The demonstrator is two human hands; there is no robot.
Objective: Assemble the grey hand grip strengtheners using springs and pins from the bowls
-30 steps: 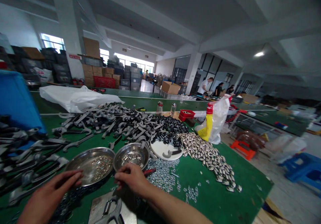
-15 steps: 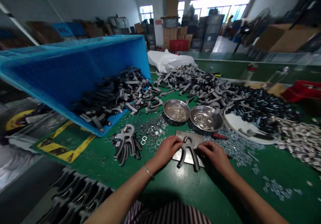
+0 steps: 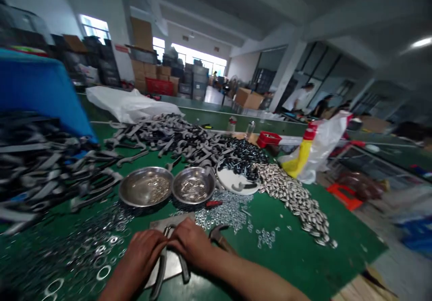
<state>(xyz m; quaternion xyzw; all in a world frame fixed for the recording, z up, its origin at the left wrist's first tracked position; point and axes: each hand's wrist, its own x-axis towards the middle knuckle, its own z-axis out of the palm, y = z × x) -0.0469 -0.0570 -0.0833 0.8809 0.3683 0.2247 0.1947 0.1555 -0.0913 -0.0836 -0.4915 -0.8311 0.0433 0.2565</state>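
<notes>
My left hand (image 3: 141, 251) and my right hand (image 3: 191, 242) rest together on a grey two-handled metal grip part (image 3: 162, 267) that lies on a small steel plate (image 3: 168, 260) near the front of the green table (image 3: 297, 256). Both hands have their fingers curled down onto the top of the part. Its two handles stick out below the hands. A hammer head (image 3: 218, 233) shows just right of my right hand. Two steel bowls (image 3: 145, 188) (image 3: 193, 185) with small parts stand just beyond the plate.
Loose washers (image 3: 97, 247) lie at the left, nuts (image 3: 226, 211) and silver cylinders (image 3: 297, 202) at the right. Heaps of grey handles (image 3: 175, 139) and a blue bin (image 3: 37, 94) stand behind. A white-and-yellow bag (image 3: 313, 152) is at the table's right edge. People work far back.
The view has swung from left and down back up to the right. My hands have closed in together over the top of the grip part on the plate.
</notes>
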